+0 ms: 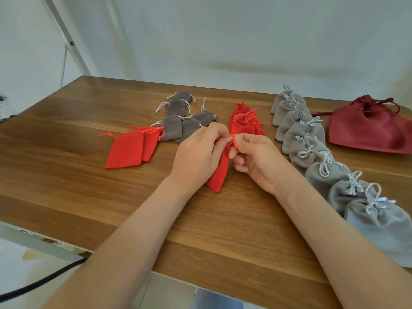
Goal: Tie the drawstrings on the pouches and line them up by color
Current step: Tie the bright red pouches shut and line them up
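Red pouch (219, 175), hanging below both hands: left hand (198, 155) and right hand (256, 157) each pinch its drawstring (233, 141), apparently mid-knot. Advised: draw both ends evenly, snug to the neck.

We count 9 light grey pouches (299, 136) in the right row. They overlap, so it's approximate. 5 dark grey pouches (171, 129). Red: 2 flat red pouches (126, 149), 1 lone red pouch (219, 175), roughly 3 tied red pouches (242, 123). 1 maroon bag (365, 130).
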A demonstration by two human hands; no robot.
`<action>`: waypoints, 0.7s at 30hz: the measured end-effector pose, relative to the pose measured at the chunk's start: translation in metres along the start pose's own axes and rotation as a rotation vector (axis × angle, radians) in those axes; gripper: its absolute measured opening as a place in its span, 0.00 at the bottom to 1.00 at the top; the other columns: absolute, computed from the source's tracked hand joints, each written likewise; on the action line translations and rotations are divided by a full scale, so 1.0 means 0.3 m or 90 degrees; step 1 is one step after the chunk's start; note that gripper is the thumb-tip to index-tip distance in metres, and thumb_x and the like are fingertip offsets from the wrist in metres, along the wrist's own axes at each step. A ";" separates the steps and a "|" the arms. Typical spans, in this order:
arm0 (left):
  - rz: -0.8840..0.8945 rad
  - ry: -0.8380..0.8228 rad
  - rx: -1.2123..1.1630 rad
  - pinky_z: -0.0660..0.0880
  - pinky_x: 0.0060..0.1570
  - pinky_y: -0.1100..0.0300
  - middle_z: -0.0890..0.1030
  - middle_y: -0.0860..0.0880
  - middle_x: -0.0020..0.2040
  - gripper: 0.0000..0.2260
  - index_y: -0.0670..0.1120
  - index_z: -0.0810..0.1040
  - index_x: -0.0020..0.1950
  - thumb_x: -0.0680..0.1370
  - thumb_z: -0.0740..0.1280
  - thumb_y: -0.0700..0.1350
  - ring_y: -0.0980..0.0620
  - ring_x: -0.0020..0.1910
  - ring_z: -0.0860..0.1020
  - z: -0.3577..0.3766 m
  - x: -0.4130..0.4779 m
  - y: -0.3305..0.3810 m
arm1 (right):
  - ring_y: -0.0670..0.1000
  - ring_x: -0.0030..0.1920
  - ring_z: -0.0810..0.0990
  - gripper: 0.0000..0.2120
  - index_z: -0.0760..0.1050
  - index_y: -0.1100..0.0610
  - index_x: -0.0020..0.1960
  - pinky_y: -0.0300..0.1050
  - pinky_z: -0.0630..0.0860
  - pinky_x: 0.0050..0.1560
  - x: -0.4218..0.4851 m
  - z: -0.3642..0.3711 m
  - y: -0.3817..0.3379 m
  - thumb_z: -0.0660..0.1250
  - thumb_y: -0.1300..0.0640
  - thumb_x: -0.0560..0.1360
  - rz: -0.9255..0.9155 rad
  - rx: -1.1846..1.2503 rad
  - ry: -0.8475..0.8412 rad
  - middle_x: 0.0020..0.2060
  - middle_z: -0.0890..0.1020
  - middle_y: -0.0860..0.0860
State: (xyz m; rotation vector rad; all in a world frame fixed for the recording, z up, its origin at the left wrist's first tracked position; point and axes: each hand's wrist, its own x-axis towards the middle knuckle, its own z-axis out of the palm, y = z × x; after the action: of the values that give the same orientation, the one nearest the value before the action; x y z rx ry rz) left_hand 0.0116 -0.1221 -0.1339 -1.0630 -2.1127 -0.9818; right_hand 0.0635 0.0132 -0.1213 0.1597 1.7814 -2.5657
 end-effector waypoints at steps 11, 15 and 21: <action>-0.023 -0.016 -0.070 0.73 0.50 0.53 0.80 0.45 0.52 0.05 0.42 0.72 0.47 0.78 0.59 0.42 0.47 0.50 0.78 0.003 0.002 -0.001 | 0.45 0.27 0.67 0.10 0.72 0.59 0.42 0.36 0.62 0.25 -0.005 0.018 -0.001 0.57 0.63 0.81 -0.050 -0.084 0.078 0.28 0.78 0.50; -0.113 -0.049 -0.155 0.72 0.52 0.64 0.77 0.49 0.54 0.03 0.46 0.65 0.47 0.77 0.57 0.39 0.53 0.54 0.76 0.001 0.005 0.016 | 0.46 0.27 0.69 0.09 0.73 0.58 0.44 0.36 0.63 0.24 -0.009 0.038 -0.004 0.57 0.62 0.81 -0.097 -0.203 0.166 0.30 0.80 0.50; -0.131 -0.002 -0.156 0.67 0.47 0.78 0.76 0.49 0.48 0.06 0.45 0.64 0.47 0.76 0.57 0.35 0.63 0.46 0.72 0.010 0.003 0.017 | 0.45 0.24 0.71 0.09 0.72 0.54 0.44 0.37 0.63 0.21 -0.002 0.034 0.007 0.57 0.58 0.81 -0.126 -0.271 0.244 0.33 0.82 0.52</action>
State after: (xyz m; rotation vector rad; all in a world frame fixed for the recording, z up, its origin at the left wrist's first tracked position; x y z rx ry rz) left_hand 0.0149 -0.1171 -0.1332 -0.9724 -2.1772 -1.3671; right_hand 0.0634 0.0028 -0.1195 0.5170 2.5520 -2.3131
